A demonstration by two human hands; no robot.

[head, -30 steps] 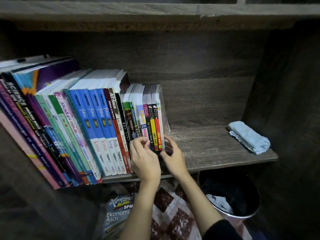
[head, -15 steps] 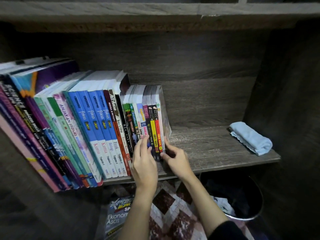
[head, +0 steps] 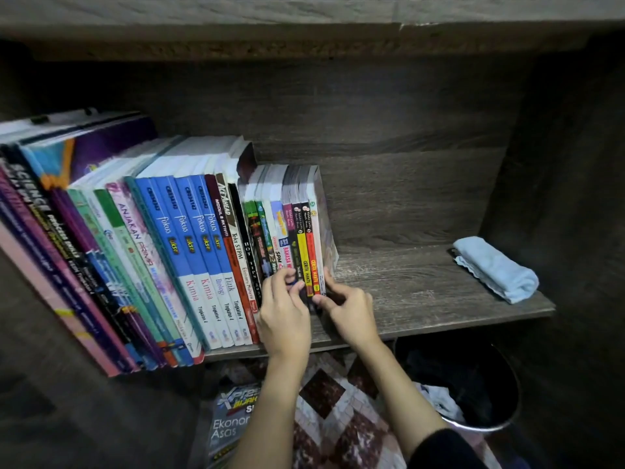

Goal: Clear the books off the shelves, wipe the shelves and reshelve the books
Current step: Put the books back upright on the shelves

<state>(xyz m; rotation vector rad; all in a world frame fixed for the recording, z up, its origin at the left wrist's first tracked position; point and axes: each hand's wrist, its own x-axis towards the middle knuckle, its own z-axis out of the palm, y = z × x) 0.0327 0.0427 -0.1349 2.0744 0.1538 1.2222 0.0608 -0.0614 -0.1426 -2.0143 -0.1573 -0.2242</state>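
Note:
A row of tall textbooks [head: 189, 238] leans left on the dark wooden shelf [head: 422, 292]. At its right end stands a group of small paperbacks [head: 297, 228] with red, yellow and black spines. My left hand [head: 284, 316] has its fingers curled against the lower spines of these small books. My right hand [head: 351, 313] holds the group's right end, thumb under the red spine and fingers on the outer cover. A folded light-blue cloth [head: 497, 269] lies at the shelf's right end.
The right half of the shelf between the books and the cloth is bare wood. Below the shelf, a book [head: 230, 424] lies on a patterned mat [head: 331, 401] and a dark round bin [head: 473, 394] stands to the right. Another shelf board [head: 304, 15] runs overhead.
My left hand's fingers, stretched up the spines half a second ago, have curled down onto the lower spines. My right hand stays at the group's right end.

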